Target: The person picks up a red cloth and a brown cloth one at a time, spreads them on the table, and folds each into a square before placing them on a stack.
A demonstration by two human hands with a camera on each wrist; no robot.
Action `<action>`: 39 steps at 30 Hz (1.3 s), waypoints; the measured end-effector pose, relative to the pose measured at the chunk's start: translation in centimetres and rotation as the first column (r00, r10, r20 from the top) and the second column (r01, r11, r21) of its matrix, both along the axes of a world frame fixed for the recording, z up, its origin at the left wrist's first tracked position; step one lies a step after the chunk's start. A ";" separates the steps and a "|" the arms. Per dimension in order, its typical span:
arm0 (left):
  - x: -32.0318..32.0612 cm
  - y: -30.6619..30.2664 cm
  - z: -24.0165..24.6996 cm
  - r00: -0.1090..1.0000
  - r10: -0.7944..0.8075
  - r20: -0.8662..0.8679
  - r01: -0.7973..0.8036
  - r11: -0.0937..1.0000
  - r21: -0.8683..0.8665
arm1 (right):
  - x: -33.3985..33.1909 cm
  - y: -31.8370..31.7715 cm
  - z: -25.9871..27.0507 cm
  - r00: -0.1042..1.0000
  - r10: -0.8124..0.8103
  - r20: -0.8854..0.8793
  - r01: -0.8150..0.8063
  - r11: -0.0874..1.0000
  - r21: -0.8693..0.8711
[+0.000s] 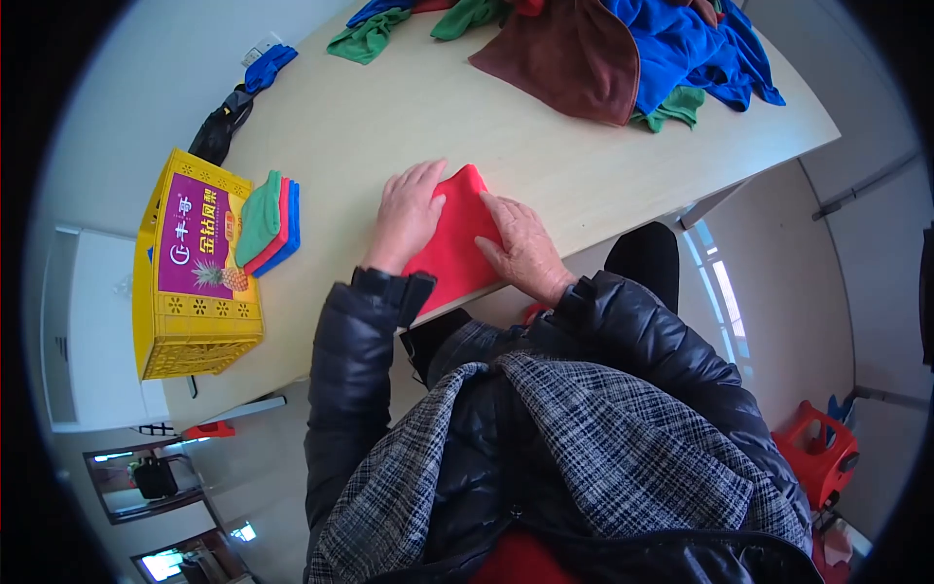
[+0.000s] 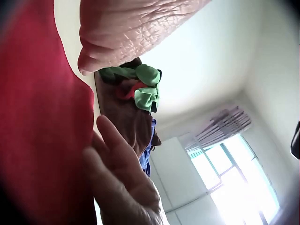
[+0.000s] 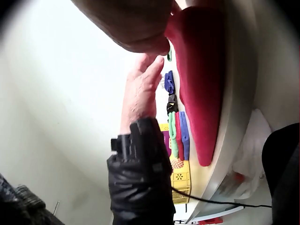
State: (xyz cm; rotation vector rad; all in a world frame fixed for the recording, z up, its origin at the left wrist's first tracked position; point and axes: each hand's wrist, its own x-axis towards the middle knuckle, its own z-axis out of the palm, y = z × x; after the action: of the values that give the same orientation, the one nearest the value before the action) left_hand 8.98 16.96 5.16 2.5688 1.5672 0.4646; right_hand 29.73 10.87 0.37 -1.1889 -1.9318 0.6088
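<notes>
One step in hand, by my reading: smoothing and squaring

Nearest my head camera are the glossy black quilted sleeves (image 1: pixel 347 355), reaching forward to the work. Just beyond their cuffs, a flat rectangle of soft red cloth (image 1: pixel 450 248) lies at the near edge of the pale wooden tabletop (image 1: pixel 379 117), between the person's two bare hands. I see the left hand (image 1: pixel 406 216) along its left side, fingers extended and close together, thumb over the cloth. The right hand (image 1: pixel 525 245) rests at the opposite side, fingers loosely spread, thumb apart. Neither looks curled around the cloth; whether any fingertip slips under its edge, I cannot tell.

I take this as flattening and lining up the layers of a fold. Next, I judge, the far end, which rises to an uneven point, wants evening out, then another fold to make it compact.

Farther left sits a neat stack of folded green, red and blue cloths (image 1: pixel 261 216), green uppermost, just beside the yellow plastic crate with a purple label (image 1: pixel 197 310). That stack looks like the size to match. Farthest off, across the tabletop, lies a loose heap of brown, blue and green cloths (image 1: pixel 569 58), which I read as work not yet done.
</notes>
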 end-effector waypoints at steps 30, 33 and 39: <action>-0.8 4.7 -1.7 0.861 0.229 0.453 0.178 0.700 -0.691 | 2.3 -3.2 -1.3 0.910 0.193 -0.367 -0.359 0.810 -0.463; -0.3 4.4 -1.7 0.869 0.234 0.437 0.124 0.750 -0.649 | 2.0 -2.9 -1.3 0.909 0.152 -0.387 -0.325 0.841 -0.432; -0.6 4.2 -1.8 0.927 0.215 0.307 0.002 0.816 -0.578 | 3.9 -2.1 0.5 0.959 0.131 -0.251 -0.223 0.896 -0.383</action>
State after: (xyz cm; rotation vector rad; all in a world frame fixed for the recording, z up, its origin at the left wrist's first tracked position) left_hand 8.43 21.14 3.36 1.8289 1.4433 0.3720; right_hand 33.63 8.77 0.83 -1.1375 -1.7833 1.2405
